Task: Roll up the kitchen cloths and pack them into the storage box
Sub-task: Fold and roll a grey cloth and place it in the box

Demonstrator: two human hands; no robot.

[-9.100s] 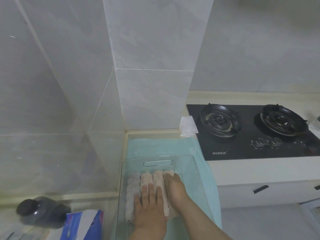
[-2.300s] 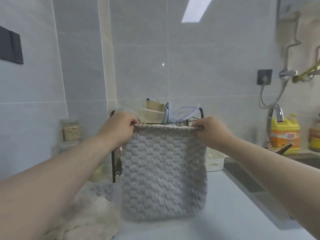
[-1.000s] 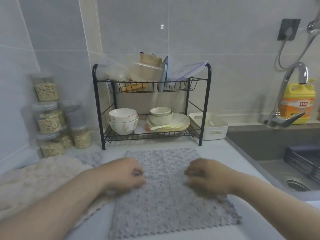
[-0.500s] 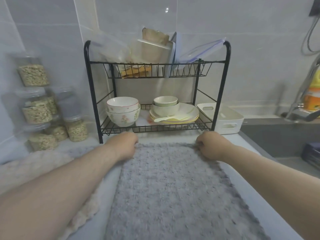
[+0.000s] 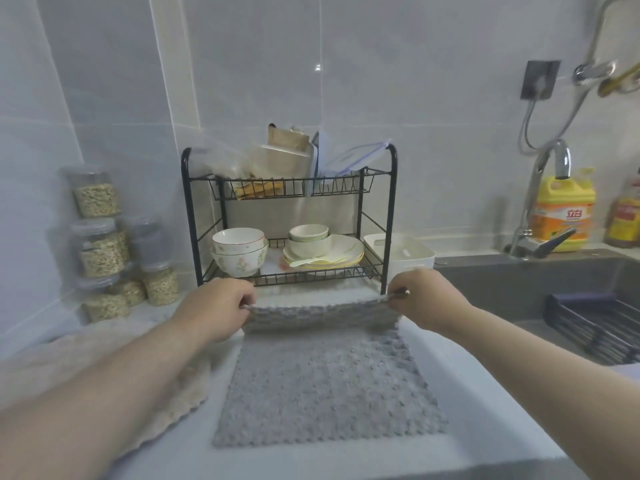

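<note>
Pinching grey cloth (image 5: 325,382)'s far edge, both hands lifted.

Both hands' grip on grey cloth (image 5: 329,382)

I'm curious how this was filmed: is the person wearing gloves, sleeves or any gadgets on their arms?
No. The left hand and the right hand are bare, with no gloves, rings, watch or bands visible. Both forearms are uncovered to the picture's edge; no sleeve, cable or marking shows.
</note>
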